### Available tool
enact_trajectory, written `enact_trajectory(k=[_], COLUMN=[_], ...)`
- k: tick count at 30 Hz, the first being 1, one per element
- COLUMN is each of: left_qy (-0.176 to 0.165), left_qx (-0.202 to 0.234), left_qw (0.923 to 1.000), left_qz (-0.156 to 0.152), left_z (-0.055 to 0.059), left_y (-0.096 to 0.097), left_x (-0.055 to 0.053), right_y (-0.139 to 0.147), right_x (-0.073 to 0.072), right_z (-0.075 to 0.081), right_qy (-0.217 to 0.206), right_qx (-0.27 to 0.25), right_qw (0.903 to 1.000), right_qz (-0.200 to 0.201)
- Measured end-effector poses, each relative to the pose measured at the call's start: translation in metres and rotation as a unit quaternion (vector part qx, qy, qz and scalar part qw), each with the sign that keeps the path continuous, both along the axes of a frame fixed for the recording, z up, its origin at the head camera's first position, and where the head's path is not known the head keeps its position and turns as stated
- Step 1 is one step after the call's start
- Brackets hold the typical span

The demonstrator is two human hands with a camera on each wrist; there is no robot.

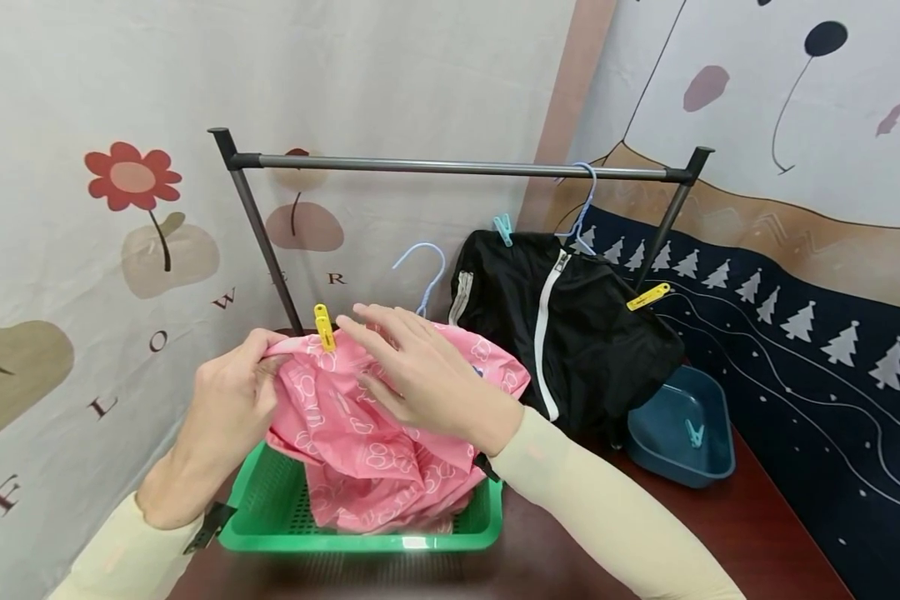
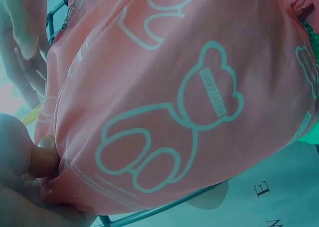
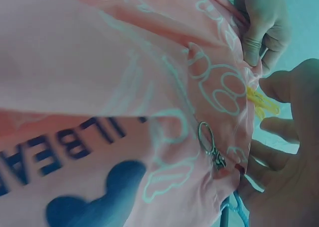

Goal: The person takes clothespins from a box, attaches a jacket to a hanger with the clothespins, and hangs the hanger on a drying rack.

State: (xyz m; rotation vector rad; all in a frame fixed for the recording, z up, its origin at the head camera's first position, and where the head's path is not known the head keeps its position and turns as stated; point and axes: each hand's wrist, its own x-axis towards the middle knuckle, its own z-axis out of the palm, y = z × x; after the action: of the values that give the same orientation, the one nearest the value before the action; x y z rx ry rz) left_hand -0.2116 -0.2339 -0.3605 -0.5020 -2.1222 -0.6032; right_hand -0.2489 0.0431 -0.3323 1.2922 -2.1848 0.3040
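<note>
My left hand (image 1: 232,398) pinches the pink garment (image 1: 390,467) at its top edge, above the green basket (image 1: 360,543). My right hand (image 1: 429,375), fingers spread, is nearer the yellow clip (image 1: 324,327), almost upright on that edge between both hands.

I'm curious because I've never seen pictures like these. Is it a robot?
No, just a person working. The wide picture comes from a camera worn on the head; the two close-ups come from one on each wrist. On the reddish-brown table sit a green basket and a blue tub. The left hand pinches the edge of some pink clothing above the basket. The right hand, fingers stretched out, is near the yellow clip on it. Behind, a black garment hangs from a rack.
</note>
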Motion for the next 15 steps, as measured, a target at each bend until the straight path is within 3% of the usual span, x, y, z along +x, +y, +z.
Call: enact_trajectory(k=[15], left_qy=[-0.019], left_qx=[0.01], left_qw=[0.9998], left_qz=[0.002], left_z=[0.0], left_y=[0.002], left_x=[0.002], right_y=[0.041], right_x=[0.017], right_z=[-0.024], right_qy=[0.001], right_qx=[0.038], right_qw=[0.9993], right_qz=[-0.006])
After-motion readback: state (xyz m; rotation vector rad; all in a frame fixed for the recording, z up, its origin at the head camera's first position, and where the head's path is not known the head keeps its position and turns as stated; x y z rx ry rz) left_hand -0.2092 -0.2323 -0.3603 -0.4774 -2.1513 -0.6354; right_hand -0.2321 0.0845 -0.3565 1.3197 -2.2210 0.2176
